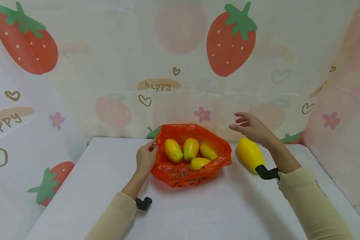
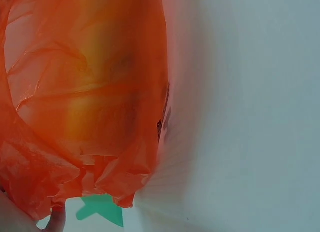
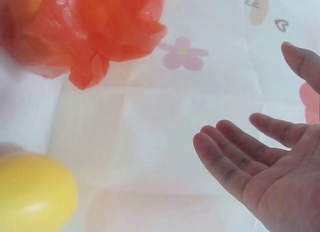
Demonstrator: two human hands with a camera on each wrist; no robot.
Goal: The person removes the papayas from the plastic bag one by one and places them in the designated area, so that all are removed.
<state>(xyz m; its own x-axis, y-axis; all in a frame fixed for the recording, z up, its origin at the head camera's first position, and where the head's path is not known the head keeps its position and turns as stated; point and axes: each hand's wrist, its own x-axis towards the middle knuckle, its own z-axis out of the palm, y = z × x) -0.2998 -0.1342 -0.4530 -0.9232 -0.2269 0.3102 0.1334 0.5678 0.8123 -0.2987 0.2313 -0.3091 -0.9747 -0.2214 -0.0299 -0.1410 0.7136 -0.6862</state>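
A red plastic bag [image 1: 186, 176] sits on the table with its mouth spread wide. Several smooth yellow oval fruits [image 1: 191, 149], greenish at their tips and mango-like, lie inside it. My left hand [image 1: 145, 158] pinches the bag's left edge; in the left wrist view a fingertip [image 2: 57, 217] shows at the crumpled rim. Another yellow fruit [image 1: 249, 154] lies on the table right of the bag, partly covered by the right wrist's camera mount. My right hand [image 1: 252, 129] is raised above and behind that fruit, fingers extended and palm bare in the right wrist view.
The white-covered table [image 1: 180, 216] runs back to a fabric backdrop [image 1: 117, 73] printed with strawberries and flowers. Similar fabric hangs at left and right. Black camera mounts [image 1: 144, 203] stick out from both wrists.
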